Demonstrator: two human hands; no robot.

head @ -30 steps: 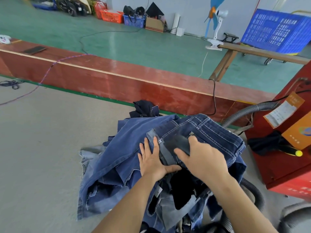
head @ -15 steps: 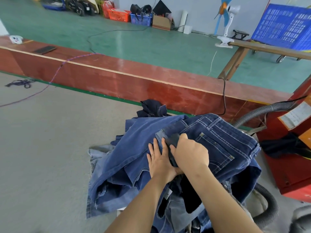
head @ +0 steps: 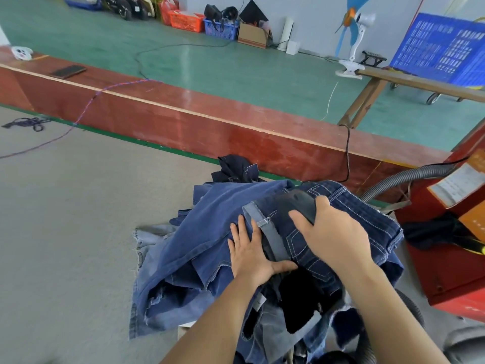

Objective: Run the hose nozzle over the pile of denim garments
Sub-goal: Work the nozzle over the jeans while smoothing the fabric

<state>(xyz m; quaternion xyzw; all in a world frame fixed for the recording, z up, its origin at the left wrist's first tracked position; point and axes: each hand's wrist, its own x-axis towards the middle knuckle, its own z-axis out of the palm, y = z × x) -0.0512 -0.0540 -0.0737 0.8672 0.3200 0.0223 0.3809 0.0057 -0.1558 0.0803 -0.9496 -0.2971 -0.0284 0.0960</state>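
We are pushing the hose nozzle, gripped in our right hand, farther up the denim pile than a moment ago, so the pass is advancing; our left hand is pressing flat, steadying.

Since the earlier frames the right hand has pushed the nozzle farther up the denim pile, away from the left hand.
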